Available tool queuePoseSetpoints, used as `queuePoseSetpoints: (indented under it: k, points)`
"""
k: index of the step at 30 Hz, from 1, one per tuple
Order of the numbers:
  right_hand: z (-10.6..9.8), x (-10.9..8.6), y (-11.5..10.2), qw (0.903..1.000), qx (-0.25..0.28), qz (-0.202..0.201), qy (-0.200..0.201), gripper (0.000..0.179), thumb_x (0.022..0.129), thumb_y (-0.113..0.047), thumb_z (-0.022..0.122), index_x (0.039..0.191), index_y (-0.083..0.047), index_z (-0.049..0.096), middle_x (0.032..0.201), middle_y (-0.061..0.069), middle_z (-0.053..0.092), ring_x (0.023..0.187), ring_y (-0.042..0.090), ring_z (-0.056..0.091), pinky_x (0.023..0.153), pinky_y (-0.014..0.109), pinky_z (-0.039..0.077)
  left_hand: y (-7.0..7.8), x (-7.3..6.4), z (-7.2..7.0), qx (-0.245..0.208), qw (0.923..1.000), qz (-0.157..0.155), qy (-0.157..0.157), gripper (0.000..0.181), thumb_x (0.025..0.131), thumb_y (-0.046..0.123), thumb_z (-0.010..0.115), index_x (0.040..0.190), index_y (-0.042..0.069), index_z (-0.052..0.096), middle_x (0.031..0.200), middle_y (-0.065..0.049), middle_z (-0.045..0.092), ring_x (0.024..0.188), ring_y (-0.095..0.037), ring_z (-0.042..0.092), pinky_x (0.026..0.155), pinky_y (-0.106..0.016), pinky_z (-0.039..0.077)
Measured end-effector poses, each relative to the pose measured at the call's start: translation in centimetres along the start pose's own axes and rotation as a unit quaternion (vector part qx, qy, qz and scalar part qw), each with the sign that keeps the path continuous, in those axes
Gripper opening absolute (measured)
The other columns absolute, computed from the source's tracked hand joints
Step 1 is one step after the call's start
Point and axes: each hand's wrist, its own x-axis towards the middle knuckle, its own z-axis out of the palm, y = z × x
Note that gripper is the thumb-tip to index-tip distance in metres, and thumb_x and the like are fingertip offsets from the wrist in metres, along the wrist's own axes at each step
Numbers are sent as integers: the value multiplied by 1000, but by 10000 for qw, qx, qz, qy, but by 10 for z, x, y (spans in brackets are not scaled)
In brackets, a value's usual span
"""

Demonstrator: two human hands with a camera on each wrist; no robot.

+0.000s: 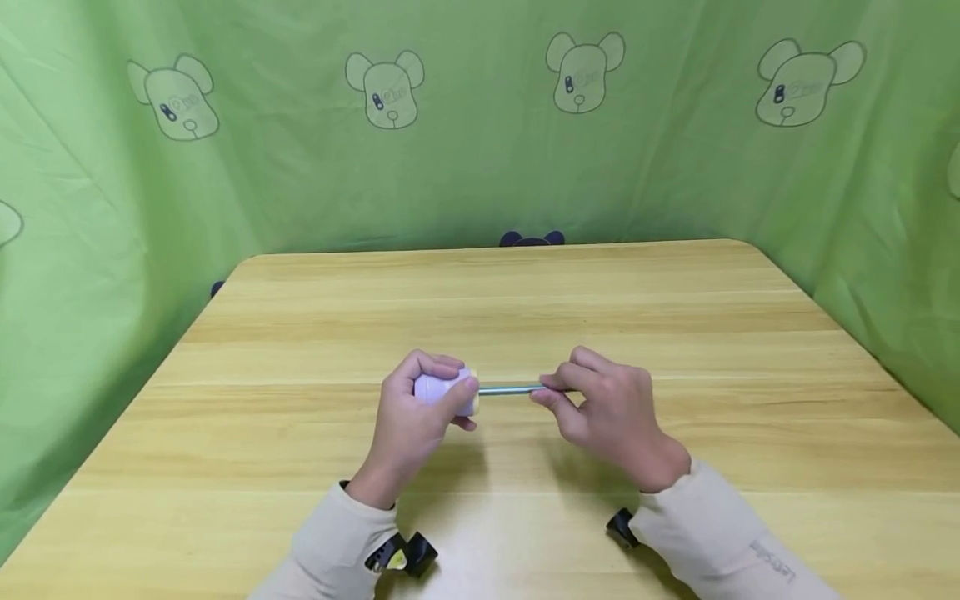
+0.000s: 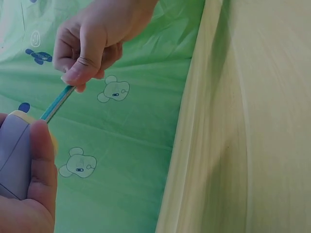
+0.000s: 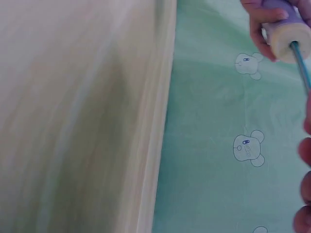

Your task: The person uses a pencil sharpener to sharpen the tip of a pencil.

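My left hand (image 1: 412,425) grips a rounded lavender pencil sharpener (image 1: 431,389), thumb and fingers wrapped round its body. Its cream end (image 3: 290,36) faces right and has a round hole in the middle. A teal pencil (image 1: 512,390) with a silvery stripe runs out of that hole, its inner tip hidden inside. At the pencil's other end, my right hand (image 1: 611,412) pinches it between thumb and fingertips. Sharpener and pencil lie nearly in one level line, held up over the table. In the left wrist view the pencil (image 2: 57,104) slants up to the right hand's pinch.
A light wood table (image 1: 480,308) spreads beneath both hands, its rounded far corners at the back. Green curtain cloth (image 1: 480,167) printed with bear heads hangs behind and along both sides. Black wrist cameras (image 1: 420,554) show at the cream sleeves (image 1: 337,533).
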Motion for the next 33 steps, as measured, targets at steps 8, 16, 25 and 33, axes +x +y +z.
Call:
queuePoseSetpoints:
  k: [8,16,25,33]
  points:
    - [-6,0,-1,9974,171,397,-571,21,66,-21,88,77,-13,72,72,-7,65,52,3,45,42,19,39,-2,0,1,121,9999,-29,64,21,85,-3,68,94,-8,50,110,-22,53,81,-29,60,57,-42,61]
    - [-3,5,0,9989,-119,-114,449,21,85,-26,75,78,-7,71,78,5,68,68,25,61,69,45,39,0,2,0,2,10000,-57,-6,20,89,-1,66,98,-8,49,114,-22,52,88,-31,58,61,-43,61]
    - [2,2,2,9975,-315,-342,539,46,97,-44,56,69,-8,64,69,1,61,46,14,50,41,28,36,0,3,-1,-59,9998,-154,91,22,87,0,67,98,-8,50,111,-21,52,85,-30,59,60,-43,61]
    - [3,-3,1,9985,-411,-206,285,55,95,-55,51,57,-15,51,59,-7,44,36,3,27,33,13,13,-1,2,-1,63,9995,-295,109,22,85,-1,68,95,-6,49,111,-20,52,83,-30,59,56,-38,61]
